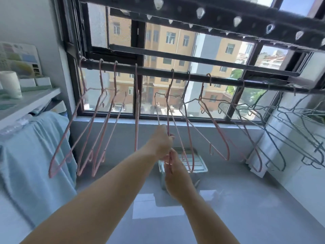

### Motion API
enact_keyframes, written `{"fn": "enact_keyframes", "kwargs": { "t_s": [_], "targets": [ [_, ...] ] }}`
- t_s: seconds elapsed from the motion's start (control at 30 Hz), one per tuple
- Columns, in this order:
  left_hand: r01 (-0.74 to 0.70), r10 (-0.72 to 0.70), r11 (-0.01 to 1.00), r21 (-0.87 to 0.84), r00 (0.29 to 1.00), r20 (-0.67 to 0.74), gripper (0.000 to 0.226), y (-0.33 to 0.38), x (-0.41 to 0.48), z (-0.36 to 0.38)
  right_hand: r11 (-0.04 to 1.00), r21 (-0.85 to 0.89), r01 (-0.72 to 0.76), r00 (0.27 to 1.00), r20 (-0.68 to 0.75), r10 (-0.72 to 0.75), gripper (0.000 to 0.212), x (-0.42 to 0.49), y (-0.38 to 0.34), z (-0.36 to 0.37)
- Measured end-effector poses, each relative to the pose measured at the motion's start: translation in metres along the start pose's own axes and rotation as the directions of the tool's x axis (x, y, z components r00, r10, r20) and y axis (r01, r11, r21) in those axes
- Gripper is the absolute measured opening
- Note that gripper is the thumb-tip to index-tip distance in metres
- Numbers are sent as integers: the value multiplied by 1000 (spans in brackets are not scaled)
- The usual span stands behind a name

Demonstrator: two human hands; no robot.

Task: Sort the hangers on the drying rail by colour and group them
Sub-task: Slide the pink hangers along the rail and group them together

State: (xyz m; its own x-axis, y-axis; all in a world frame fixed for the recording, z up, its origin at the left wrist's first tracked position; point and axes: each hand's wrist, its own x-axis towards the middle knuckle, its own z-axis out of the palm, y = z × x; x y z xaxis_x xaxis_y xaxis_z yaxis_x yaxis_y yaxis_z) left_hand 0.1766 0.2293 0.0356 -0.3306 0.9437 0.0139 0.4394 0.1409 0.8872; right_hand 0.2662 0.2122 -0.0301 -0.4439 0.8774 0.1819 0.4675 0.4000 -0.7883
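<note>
The left hand [161,141] is gripping the lower wire of a pink hanger [168,110], and the right hand [175,169] is pinching the same hanger just beneath. Both are clamped on it, though the fingertips are hiding behind the knuckles and the wire between the hands is getting lost. The hanger's hook is sitting on the rail [154,72] near its middle, with the body slanting down toward the person.

Along the rail's left stretch more pink hangers [136,120] are hanging apart from one another. Along its right stretch a few further pinks [218,129] are giving way to grey hangers [276,148] — these are tangling together, blurring, and running off the frame's edge, so their number is hard to tell.

Below the rail, a white crate [198,164] is lying on the floor, partly covered by the right hand. Under the rail's left end a blue cloth [35,147] is draping down beneath a shelf [29,101] carrying a white roll [11,85].
</note>
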Motion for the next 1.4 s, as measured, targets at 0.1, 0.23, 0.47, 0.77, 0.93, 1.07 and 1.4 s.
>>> {"fn": "enact_keyframes", "kwargs": {
  "t_s": [0.1, 0.23, 0.47, 0.77, 0.93, 1.07, 1.4],
  "targets": [
    [-11, 4, 992, -122, 998, -60, 24, -3, -6, -3, 995, 52, 84, 996, 9, -84, 43, -4, -3, -3],
    [-63, 42, 984, -169, 991, -124, 21, -4, -13, -16, 983, 107, 148, 987, 40, -153, 46, -7, -11, -2],
    [-42, 26, 995, -91, 985, -168, 26, -9, -21, -27, 974, 170, 149, 981, 95, -167, 41, -14, -22, 4],
    [-255, 301, 952, 168, 876, -378, 48, 7, -33, -5, 982, -78, 172, 916, -353, -188, 48, -6, 1, -55],
    [-180, 194, 978, 108, 972, -134, 24, 26, -28, 29, 997, 40, -66, 998, -6, 66, 48, 4, 22, -60],
    [-70, 71, 997, 15, 993, -93, 47, 29, -19, 45, 995, 90, 36, 999, -23, -34, 29, 5, 23, -53],
    [-84, 60, 992, -91, 969, -240, 41, 13, -15, 31, 972, 197, 128, 991, 18, -134, 32, 9, 16, -41]
  ]
}}
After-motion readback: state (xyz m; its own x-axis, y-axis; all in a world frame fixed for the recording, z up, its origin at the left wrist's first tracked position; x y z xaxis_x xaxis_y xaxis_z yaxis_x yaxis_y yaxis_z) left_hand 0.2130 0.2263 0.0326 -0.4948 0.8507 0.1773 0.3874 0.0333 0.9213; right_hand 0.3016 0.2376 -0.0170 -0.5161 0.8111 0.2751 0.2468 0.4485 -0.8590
